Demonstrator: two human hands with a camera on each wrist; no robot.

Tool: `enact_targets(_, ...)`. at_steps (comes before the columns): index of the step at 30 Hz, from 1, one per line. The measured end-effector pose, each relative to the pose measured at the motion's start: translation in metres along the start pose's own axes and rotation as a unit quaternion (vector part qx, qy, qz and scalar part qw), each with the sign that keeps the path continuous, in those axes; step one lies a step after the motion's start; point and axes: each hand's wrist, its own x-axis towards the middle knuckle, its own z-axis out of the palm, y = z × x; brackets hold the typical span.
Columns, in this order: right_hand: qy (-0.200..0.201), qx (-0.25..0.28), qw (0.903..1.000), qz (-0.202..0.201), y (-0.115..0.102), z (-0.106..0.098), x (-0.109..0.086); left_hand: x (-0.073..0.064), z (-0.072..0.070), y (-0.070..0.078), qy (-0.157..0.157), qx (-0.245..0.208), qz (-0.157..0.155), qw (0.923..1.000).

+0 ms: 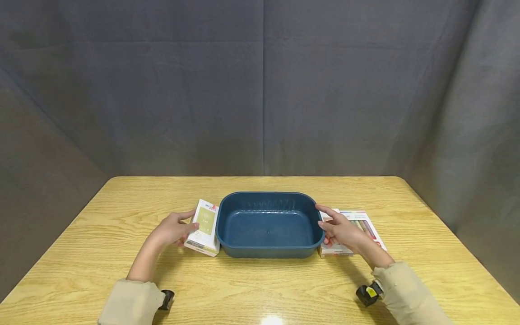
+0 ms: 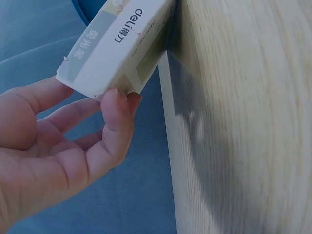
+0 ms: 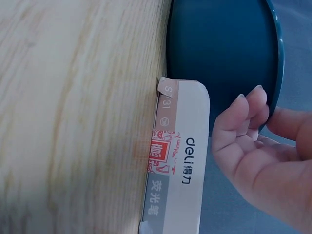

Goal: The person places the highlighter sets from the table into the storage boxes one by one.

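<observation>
A dark blue plastic basin (image 1: 268, 252) stands upright on the wooden table, with a bare inside. My left hand (image 1: 172, 229) holds a white highlighter box (image 1: 206, 220) with a yellow-green panel, thumb on top and fingers at its outer side. That box leans at a tilt close against the basin's left end; its lettered end (image 2: 109, 46) faces the left wrist view. At the right end of the basin, my right hand (image 1: 343, 231) pinches the rim between thumb and fingers. Beneath that hand lies a second highlighter box (image 1: 375, 232), partly covered, its printed side (image 3: 183, 161) plain in the right wrist view.
The light wooden table (image 1: 268, 293) reaches back to a grey curtain (image 1: 260, 90), which also hangs at both sides. Black wrist devices (image 1: 367, 294) stick out from the beige sleeves (image 1: 132, 302) over the near part of the table.
</observation>
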Motion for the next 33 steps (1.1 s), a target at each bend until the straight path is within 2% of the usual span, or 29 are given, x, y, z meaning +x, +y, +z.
enact_targets(14,-0.012,0.006,0.9999,-0.002,0.0,-0.001,0.0,0.0,0.001,0.003,0.018,0.024,-0.002,0.9996)
enact_targets(19,-0.025,0.012,0.9996,-0.003,0.001,-0.003,0.0,-0.004,0.0,0.014,0.051,0.06,0.016,0.9968)
enact_targets(27,-0.026,0.019,0.9995,0.004,0.001,-0.003,0.001,-0.01,-0.003,0.027,0.116,0.102,0.053,0.9866)
enact_targets(33,-0.028,0.018,0.9994,0.002,0.0,-0.003,0.0,-0.013,-0.005,0.038,0.135,0.11,0.062,0.9828)
